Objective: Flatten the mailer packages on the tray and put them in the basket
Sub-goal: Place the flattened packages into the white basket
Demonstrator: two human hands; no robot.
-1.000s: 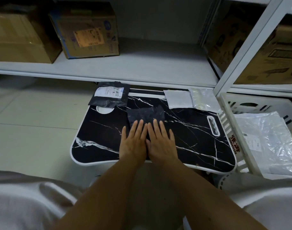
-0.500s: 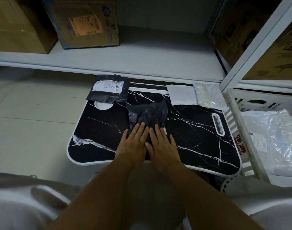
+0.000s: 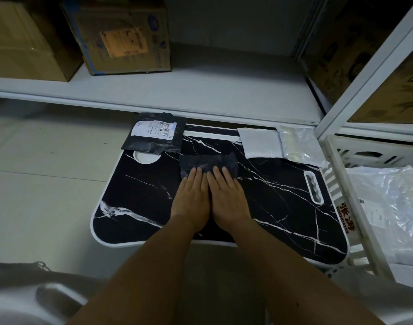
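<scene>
At frame centre, the black mailer (image 3: 208, 163) on the tray (image 3: 140, 207) is pressed under the flat, straight-fingered left hand (image 3: 192, 198) and right hand (image 3: 226, 198); air is best pushed outward, evenly.

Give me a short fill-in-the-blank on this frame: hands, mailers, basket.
1. Both hands, left hand and right hand, press flat on the crumpled ____ plastic mailer.
2. The white slatted plastic basket stands to the ____ of the black marble-pattern tray.
3. The black mailer with a white shipping label lies at the tray's far-____ corner.

Missing: black; right; left
</scene>
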